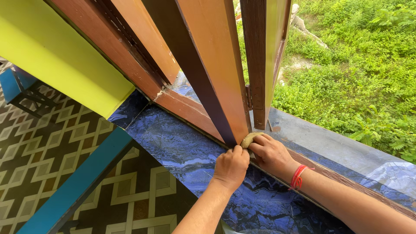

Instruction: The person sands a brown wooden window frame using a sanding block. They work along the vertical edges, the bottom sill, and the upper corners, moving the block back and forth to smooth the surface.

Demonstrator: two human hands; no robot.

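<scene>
A small tan pad (248, 139) is sitting at the foot of the wooden window post (216, 73), pressing against the frame on the blue marbled sill (182, 147). The right hand (271, 152) is curling its fingers (260, 145) closed over the pad, gripping it. The left hand (231, 167) is bunching shut just beside, knuckles touching the post's base. A red thread (297, 177) is circling the right wrist.

A yellow-green wall (56, 52) is seen at the far left, above a patterned tile floor (52, 151) edged by a blue band (82, 182). Green plants (359, 73) are spread at the far right, beyond a grey ledge (329, 143).
</scene>
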